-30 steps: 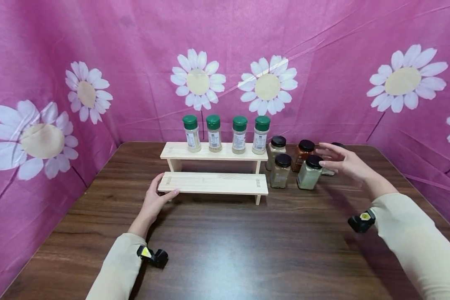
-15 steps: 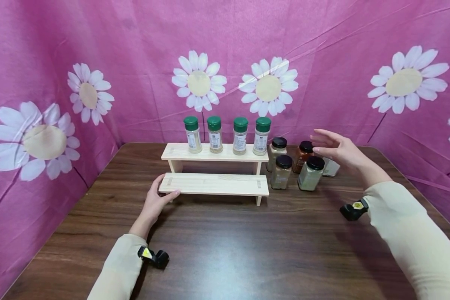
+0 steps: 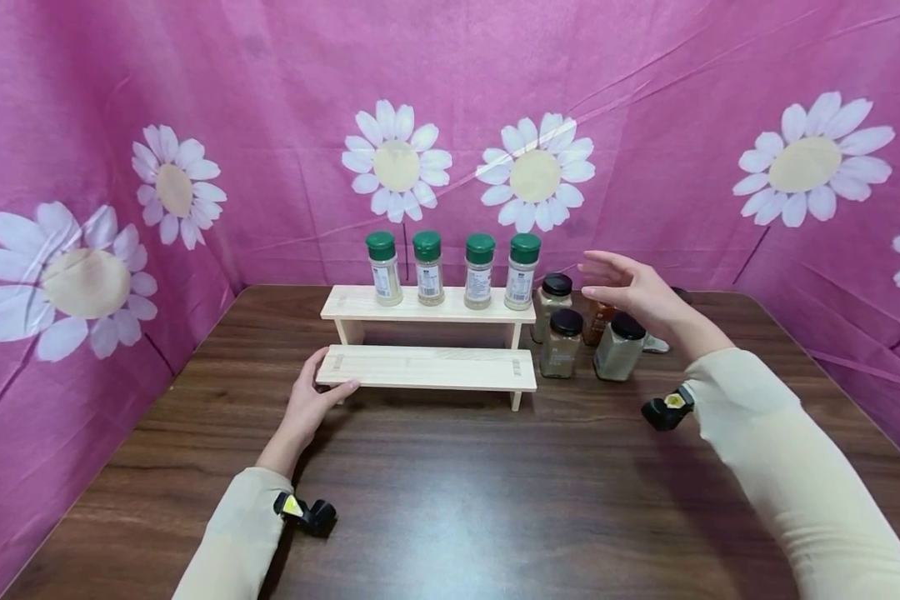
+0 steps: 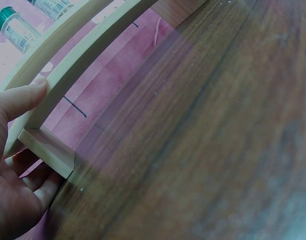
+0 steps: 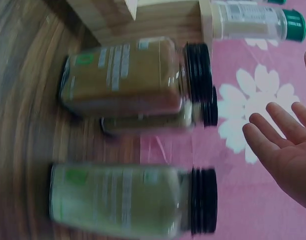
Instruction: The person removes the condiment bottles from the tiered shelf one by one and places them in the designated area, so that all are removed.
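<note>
My left hand (image 3: 307, 404) grips the left end of the lower shelf (image 3: 427, 367) of a two-tier pale wooden rack. In the left wrist view its thumb (image 4: 30, 97) lies on the front edge, with the other fingers behind the end leg (image 4: 49, 152). Holding nothing, my right hand (image 3: 633, 292) hovers with loosely spread fingers above the black-lidded spice jars. Under it stand a pale green jar (image 3: 618, 350) and a red-orange jar (image 3: 597, 323), partly hidden. A brown jar (image 3: 560, 346) and another jar (image 3: 547, 304) stand beside the rack's right end.
Several green-capped spice bottles (image 3: 477, 279) line the upper shelf (image 3: 442, 312). Another jar (image 3: 656, 344) is mostly hidden behind my right forearm. The dark wooden table (image 3: 450, 483) extends in front, and a pink flowered cloth (image 3: 285, 108) hangs behind.
My right hand has risen from beside the pale green jar and moved left over the jars, toward the rack. My left hand has stayed on the lower shelf.
</note>
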A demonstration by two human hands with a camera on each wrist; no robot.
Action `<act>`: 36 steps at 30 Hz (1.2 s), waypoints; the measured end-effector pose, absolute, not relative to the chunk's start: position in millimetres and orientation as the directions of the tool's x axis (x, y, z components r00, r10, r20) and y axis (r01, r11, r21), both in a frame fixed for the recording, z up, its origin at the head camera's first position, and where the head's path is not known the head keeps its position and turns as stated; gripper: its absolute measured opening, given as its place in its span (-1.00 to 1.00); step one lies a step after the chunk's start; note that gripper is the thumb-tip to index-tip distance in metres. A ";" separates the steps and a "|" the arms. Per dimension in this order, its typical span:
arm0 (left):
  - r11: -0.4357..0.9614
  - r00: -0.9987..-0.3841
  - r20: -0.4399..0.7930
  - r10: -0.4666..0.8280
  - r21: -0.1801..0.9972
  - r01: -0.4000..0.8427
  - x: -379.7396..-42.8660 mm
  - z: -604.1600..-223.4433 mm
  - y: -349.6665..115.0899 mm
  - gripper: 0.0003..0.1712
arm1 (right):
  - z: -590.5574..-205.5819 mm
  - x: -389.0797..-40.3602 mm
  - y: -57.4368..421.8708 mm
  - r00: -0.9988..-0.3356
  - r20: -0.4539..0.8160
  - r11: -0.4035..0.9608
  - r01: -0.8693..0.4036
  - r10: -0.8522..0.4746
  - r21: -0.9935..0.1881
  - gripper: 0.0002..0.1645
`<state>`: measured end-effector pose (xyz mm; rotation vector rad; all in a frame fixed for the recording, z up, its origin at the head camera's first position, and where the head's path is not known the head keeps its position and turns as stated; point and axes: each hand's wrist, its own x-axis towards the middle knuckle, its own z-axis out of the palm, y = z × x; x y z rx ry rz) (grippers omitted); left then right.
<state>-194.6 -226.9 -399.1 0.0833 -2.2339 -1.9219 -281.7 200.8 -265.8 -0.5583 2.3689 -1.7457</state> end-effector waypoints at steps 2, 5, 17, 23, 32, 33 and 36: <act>0.156 -0.979 0.108 -0.171 0.984 0.081 -194.0 -398.9 -226.9 -0.13 | -265.5 -283.1 192.7 -0.919 0.098 0.251 -0.205 -0.382 -0.946 -0.27; 0.159 -0.978 0.109 -0.176 0.984 0.081 -193.3 -398.8 -227.2 -0.13 | -266.4 -286.2 180.8 -0.914 0.103 0.221 -0.202 -0.392 -0.954 -0.28; 0.161 -0.979 0.110 -0.173 0.984 0.082 -192.5 -398.5 -228.9 -0.13 | -272.0 -296.5 149.7 -0.916 0.112 0.145 -0.180 -0.385 -0.973 -0.29; 0.167 -0.980 0.104 -0.172 0.983 0.075 -192.6 -399.5 -228.4 -0.12 | -274.1 -297.7 139.3 -0.922 0.102 0.092 -0.146 -0.373 -0.985 -0.31; 0.165 -0.980 0.095 -0.174 0.984 0.066 -193.7 -399.1 -226.3 -0.12 | -279.0 -299.7 129.5 -0.954 0.112 0.144 -0.157 -0.278 -0.977 -0.34; 0.164 -0.980 0.097 -0.174 0.984 0.068 -193.9 -399.0 -226.3 -0.12 | -279.4 -300.6 128.5 -0.956 0.112 0.151 -0.158 -0.272 -0.976 -0.34; 0.157 -0.980 0.100 -0.173 0.985 0.073 -194.6 -398.9 -226.3 -0.13 | -279.6 -302.7 125.8 -0.958 0.111 0.167 -0.159 -0.265 -0.973 -0.32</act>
